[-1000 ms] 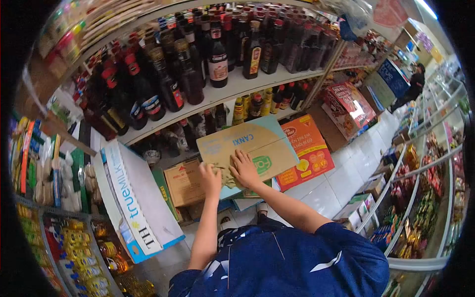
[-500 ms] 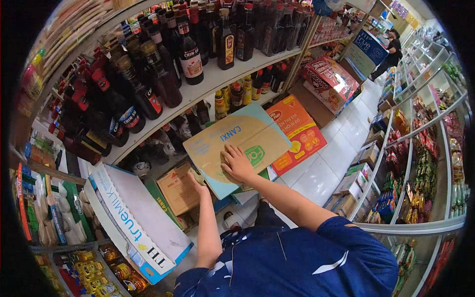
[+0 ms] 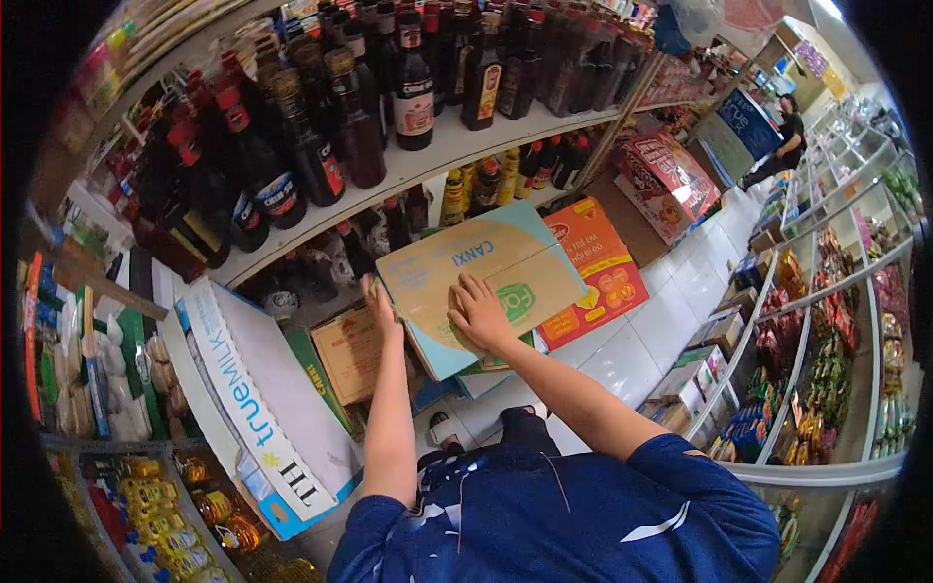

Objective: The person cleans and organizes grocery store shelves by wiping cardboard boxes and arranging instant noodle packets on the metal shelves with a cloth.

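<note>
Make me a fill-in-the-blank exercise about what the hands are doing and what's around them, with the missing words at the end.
The blue word printed on the tan and light-blue cardboard carton is ____. The right hand lies on the carton's top, while the left hand is at its ____ side. The white and blue cardboard box at the picture's left reads "TH true ____". Dark glass bottles stand on the white ____ above the carton.

Missing words: CANXI; left; MILK; shelf.
</note>
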`<state>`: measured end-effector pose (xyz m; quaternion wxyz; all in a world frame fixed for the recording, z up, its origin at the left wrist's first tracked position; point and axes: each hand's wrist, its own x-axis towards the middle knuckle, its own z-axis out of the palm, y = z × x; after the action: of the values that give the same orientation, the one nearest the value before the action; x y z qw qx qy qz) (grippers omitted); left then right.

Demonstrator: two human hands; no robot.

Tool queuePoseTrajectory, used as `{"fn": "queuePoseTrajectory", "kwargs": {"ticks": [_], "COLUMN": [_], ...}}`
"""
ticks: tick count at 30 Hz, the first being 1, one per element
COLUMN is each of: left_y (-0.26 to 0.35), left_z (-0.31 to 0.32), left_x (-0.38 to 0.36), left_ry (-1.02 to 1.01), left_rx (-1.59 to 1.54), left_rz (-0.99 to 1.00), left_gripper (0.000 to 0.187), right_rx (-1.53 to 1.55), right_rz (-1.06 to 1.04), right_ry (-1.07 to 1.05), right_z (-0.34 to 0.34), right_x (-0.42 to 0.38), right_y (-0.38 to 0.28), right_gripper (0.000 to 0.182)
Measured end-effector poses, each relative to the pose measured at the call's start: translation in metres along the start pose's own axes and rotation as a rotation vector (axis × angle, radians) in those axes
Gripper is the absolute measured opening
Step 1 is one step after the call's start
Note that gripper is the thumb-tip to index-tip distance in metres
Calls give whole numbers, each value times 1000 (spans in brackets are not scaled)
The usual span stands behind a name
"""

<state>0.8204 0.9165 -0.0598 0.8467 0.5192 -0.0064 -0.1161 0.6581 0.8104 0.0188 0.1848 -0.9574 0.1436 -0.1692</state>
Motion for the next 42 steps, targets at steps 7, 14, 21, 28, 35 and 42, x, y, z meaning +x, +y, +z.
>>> {"fn": "queuePoseTrajectory", "kwargs": {"ticks": [7,14,21,28,35,42], "left_y": [-18,-24,-69,-44,-21,-41], "left_z": [-33,-20,-44,-39,-16,-32], "left_x": [-29,19,69,-36,41,41], "left_ry": [47,-37,-252,-37,-53,-108], "left_rx": [122,246,78,-3,53,32], "left_rz": [-260,-28,20,-44,-92,-47], "left_gripper": [60,56,51,55,44,43], "right_rx": [-35,-10,-5,-10,-17,-8], "right_rz": [-4,2,18,14,-10,2], "right_ry": [-3,1,-10,-28,-30,-31], "right_z": [0,1,-1,0,-2,0], "right_x": [3,3,1,2,3,3], "right_y": [1,1,-1,0,0,-1], "right_gripper": [45,45,46,46,46,46]}}
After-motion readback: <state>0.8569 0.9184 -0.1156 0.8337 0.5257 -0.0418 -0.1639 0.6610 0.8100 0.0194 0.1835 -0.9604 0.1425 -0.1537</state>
